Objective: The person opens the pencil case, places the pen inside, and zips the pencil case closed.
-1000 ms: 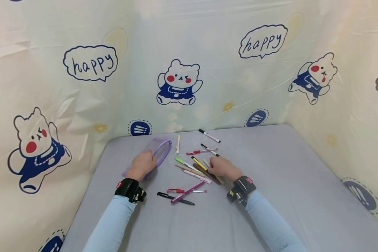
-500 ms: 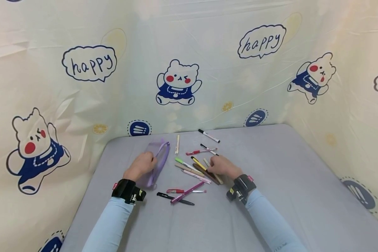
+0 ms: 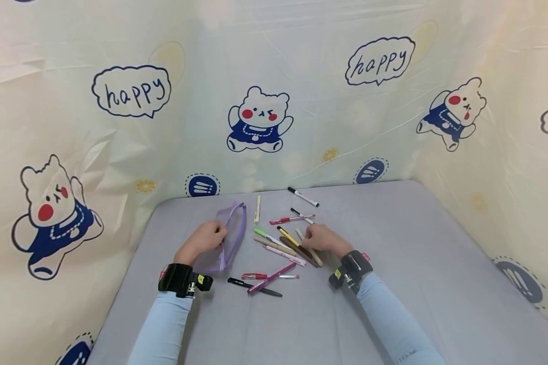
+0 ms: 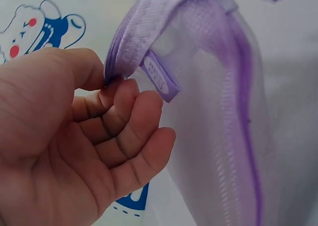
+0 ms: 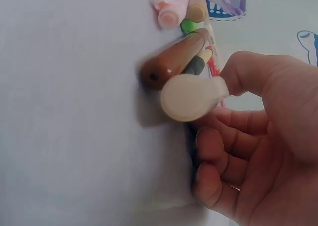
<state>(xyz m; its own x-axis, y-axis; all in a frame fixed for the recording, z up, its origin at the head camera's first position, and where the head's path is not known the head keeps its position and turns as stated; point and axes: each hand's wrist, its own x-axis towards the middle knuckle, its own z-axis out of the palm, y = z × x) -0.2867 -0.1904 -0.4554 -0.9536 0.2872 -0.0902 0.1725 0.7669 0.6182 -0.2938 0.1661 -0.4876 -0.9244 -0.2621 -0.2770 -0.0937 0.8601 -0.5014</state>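
My left hand pinches the zip edge of a purple mesh pencil case, thumb against fingertips. In the left wrist view the case hangs with its mouth parted and a small purple tag at the seam. At the pile of pens my right hand pinches a beige pen between thumb and forefinger, its round end facing the wrist camera. A brown pen lies right beside it. Also close by are a yellow pen and a pink-and-white pen.
Nearer me, a purple pen crosses a red-capped pen and a black pen. Farther back lie a cream pen, a red pen and a black-and-white marker. Printed cloth walls enclose the grey table.
My left hand has shifted slightly left and the pencil case has turned, its mouth now wider. The right hand has stayed at the pile, where the beige pen has tilted slightly.
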